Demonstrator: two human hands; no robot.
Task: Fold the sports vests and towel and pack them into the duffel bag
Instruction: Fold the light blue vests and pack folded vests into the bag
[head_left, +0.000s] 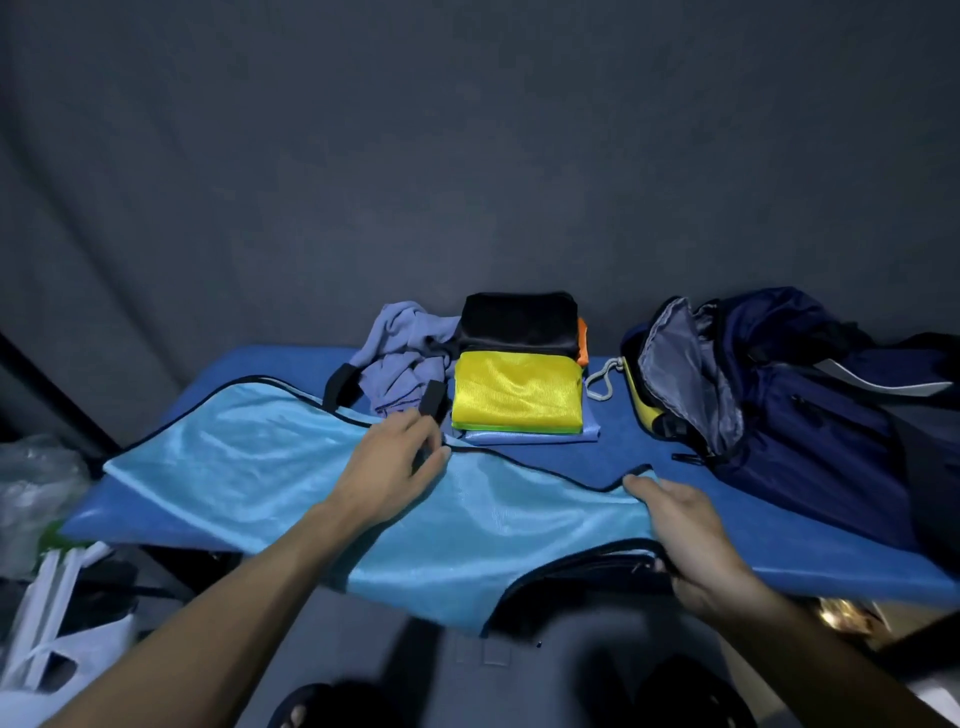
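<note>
Shiny light-blue mesh vest (291, 467), black-piped, spread flat across blue table (649, 452), its near part hanging over the front edge. Left hand (395, 467) pinches the vest's far edge and black strap; right hand (691, 530) grips its right edge, thumb on top. Behind: folded yellow vest (514, 389) stacked on other folded pieces, folded black vest (519, 319), crumpled lilac towel (400, 353). Navy duffel bag (789, 405), unzipped with grey lining showing, at right. White plastic bags (47, 649) lower left.
</note>
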